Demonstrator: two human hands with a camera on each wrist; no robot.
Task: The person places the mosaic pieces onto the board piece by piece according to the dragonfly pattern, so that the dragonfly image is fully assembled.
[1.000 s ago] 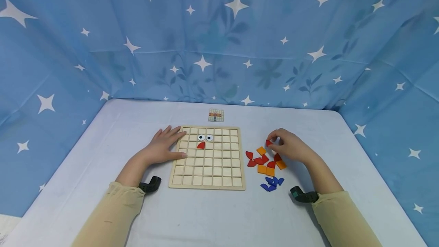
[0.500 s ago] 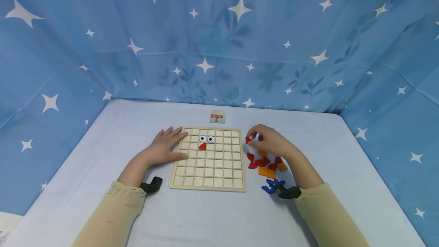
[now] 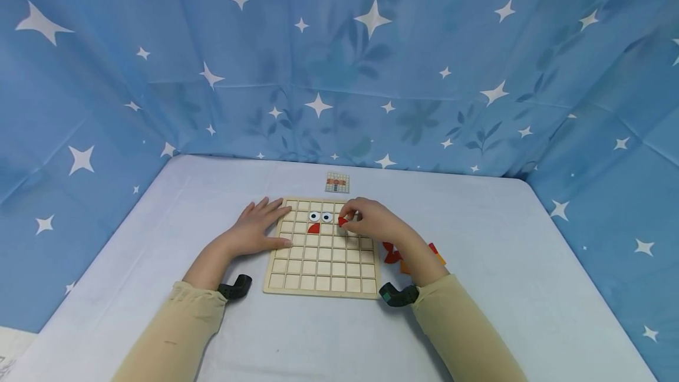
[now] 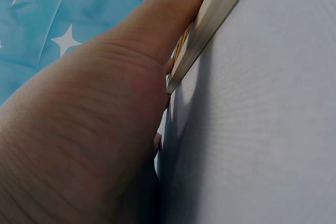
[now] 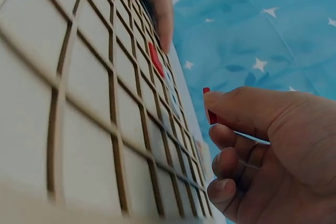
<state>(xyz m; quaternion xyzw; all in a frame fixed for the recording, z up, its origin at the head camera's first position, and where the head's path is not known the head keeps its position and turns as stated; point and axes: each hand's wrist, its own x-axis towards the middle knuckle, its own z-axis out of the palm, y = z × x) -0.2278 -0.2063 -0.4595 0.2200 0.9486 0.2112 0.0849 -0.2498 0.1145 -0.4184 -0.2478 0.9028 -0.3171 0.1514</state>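
A wooden grid board (image 3: 315, 267) lies on the table. Two round eye pieces (image 3: 320, 217) sit side by side in its upper cells, with a red quarter-circle piece (image 3: 314, 229) in the cell below the left one. My left hand (image 3: 253, 230) rests on the board's left edge, fingers spread straight; the left wrist view shows its thumb (image 4: 168, 9) along the frame. Over the board's upper right, my right hand (image 3: 373, 221) pinches another red quarter-circle piece (image 3: 342, 222) between thumb and fingers. In the right wrist view that held red piece (image 5: 209, 109) is raised off the board.
Right of the board lie loose red pieces (image 3: 391, 254) and orange pieces (image 3: 405, 267), partly hidden under my right forearm. A small pattern card (image 3: 337, 182) lies behind the board. A blue star-printed curtain (image 3: 339, 75) hangs around the table's back and sides.
My right hand has carried the pinched red piece leftward, from above the loose pieces to over the board. The right forearm now covers the blue pieces. My left hand stays at the board's edge.
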